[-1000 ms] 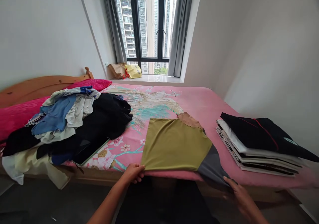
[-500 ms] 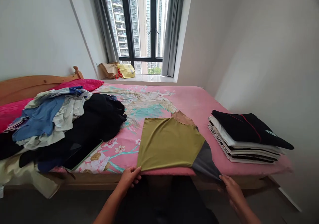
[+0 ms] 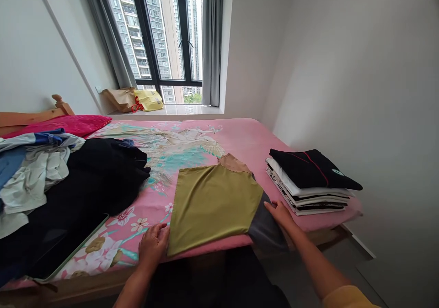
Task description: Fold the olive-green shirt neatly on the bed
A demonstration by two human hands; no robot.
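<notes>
An olive-green shirt (image 3: 212, 203) with a tan collar and a grey sleeve (image 3: 264, 228) lies flat near the front edge of the pink flowered bed (image 3: 240, 136). My left hand (image 3: 153, 245) pinches the shirt's lower left corner. My right hand (image 3: 281, 213) rests on the grey sleeve at the shirt's right side, fingers closed on the cloth.
A stack of folded clothes (image 3: 308, 180) with a black piece on top sits at the bed's right edge. A heap of loose clothes (image 3: 68, 175) and a tablet (image 3: 65, 248) lie at the left. Paper bags (image 3: 137, 100) stand on the window sill.
My view has swung to the right. My right hand has moved up from the hanging end of the grey sleeve onto the bed beside the shirt. My left hand has stayed at the corner.
</notes>
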